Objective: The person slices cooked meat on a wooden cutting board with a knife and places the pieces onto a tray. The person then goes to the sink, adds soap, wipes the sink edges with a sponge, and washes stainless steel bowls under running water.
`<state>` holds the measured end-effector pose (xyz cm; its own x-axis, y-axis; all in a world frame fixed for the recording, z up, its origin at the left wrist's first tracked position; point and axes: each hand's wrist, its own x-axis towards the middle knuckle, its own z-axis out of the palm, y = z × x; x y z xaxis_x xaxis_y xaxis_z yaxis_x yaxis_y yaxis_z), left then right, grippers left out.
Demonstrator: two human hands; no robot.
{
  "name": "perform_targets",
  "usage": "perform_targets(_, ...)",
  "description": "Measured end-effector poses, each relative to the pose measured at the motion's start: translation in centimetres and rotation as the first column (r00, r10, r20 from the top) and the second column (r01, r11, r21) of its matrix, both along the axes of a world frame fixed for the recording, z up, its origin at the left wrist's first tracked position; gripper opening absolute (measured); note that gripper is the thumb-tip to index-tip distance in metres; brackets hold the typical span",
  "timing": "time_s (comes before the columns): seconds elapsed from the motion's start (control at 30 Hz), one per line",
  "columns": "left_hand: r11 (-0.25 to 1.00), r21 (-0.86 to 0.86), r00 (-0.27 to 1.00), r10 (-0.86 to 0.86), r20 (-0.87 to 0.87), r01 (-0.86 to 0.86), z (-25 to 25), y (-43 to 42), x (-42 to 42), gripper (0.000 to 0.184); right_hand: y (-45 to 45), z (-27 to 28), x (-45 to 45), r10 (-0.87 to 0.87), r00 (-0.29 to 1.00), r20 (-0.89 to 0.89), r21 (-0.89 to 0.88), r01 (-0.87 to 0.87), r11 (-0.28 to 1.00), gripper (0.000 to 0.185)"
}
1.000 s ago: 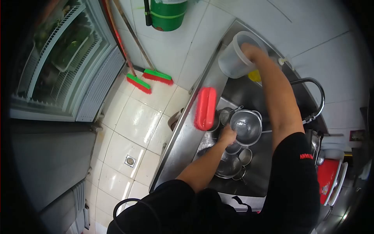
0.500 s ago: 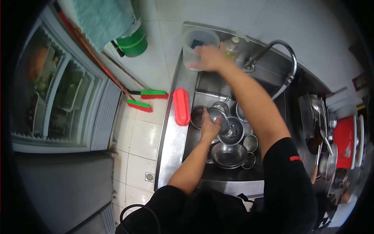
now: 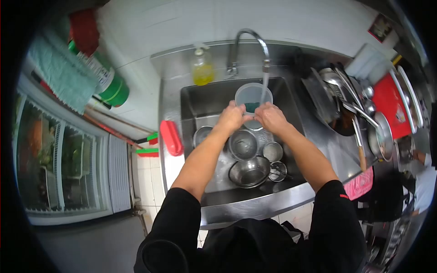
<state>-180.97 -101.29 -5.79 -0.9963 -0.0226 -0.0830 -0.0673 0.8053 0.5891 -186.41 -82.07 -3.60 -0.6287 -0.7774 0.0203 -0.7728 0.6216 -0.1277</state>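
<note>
A translucent plastic tub (image 3: 248,89) is under the running faucet (image 3: 265,57), gripped at its near rim from both sides. My left hand (image 3: 231,117) closes on the left of the rim, my right hand (image 3: 271,117) on the right. Inside the tub lies a dark green scouring pad (image 3: 251,107). Water runs from the spout into the tub. Below the hands, a metal bowl (image 3: 243,145), a larger metal bowl (image 3: 248,172) and small cups (image 3: 272,151) lie in the sink (image 3: 195,196). Another bowl (image 3: 201,135) is partly behind my left forearm.
A red scrub brush (image 3: 171,138) lies on the left ledge. Behind the sink stands a pump bottle (image 3: 202,68) of yellow liquid. Pans and ladles (image 3: 337,82) crowd the right counter. At left is a glass-door fridge (image 3: 63,154); a person (image 3: 425,182) is at far right.
The tub has gone from the back left corner to under the faucet, where water now runs. My left hand has let go of a metal bowl and holds the tub with my right.
</note>
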Motion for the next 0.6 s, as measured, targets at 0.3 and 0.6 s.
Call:
perform_targets(0.3, 0.995, -0.045, 0.971, 0.077, -0.225, -0.089, -1.5, 3.6, -3.6, 0.043, 17.6, -1.4, 8.7, -0.231, 0.971, 0.066, -0.162, 0.239, 0.958, 0.037)
perform_targets(0.6, 0.971, -0.208, 0.947, 0.044, -0.318, -0.115, -4.2, 0.7, -2.6, 0.044, 41.4, -5.7, 22.1, -0.922, 0.26, 0.288, -0.481, 0.872, 0.095, 0.039)
